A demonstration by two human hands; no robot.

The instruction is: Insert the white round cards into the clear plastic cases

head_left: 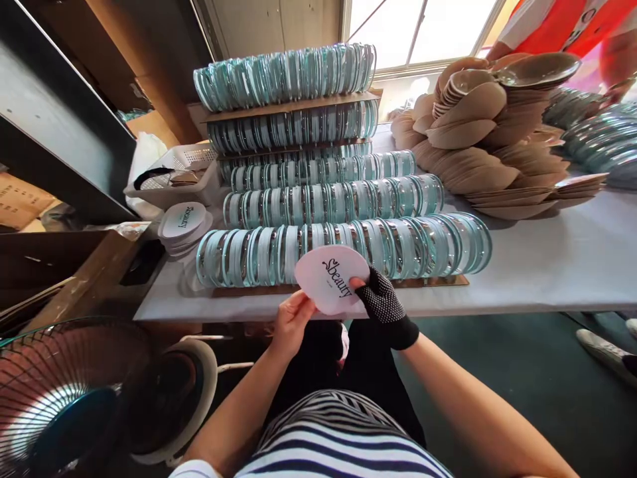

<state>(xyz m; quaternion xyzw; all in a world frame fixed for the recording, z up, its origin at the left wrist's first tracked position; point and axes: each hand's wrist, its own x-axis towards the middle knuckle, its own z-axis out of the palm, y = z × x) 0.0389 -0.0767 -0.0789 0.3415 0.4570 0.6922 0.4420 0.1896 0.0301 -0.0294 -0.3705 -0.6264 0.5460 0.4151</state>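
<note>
We record both hands pinching one round white card (pixel 331 277) printed "Beauty". The bare left hand (pixel 291 322) has its fingers closed narrow on the card's edge at about 8 o'clock. The right hand (pixel 383 305), in a black dotted fingerless glove, closes its fingertips on the edge at about 3 o'clock. The card is held tilted, just above the near edge of the white table (pixel 547 265), and in front of the nearest row of glass rings.

At 12 o'clock from the card lies the front row of teal-rimmed rings (pixel 343 247), standing on edge and packed side by side on a strip of board. Behind it more rows climb in tiers (pixel 288 99), separated by cardboard sheets.

At 10 o'clock from the card sits a stack of the same printed white cards (pixel 184 222), and beyond it a white plastic basket (pixel 172 176); its contents are not clear to us, possibly dark bands and card scraps.

At 2 o'clock a heap of tan round discs (pixel 478 133) spreads over the table. At the far 2 o'clock corner another person in an orange garment (pixel 562 23) is partly in view.

At 8 o'clock, below the table, stands a fan (pixel 64 392) with a wire guard.
</note>
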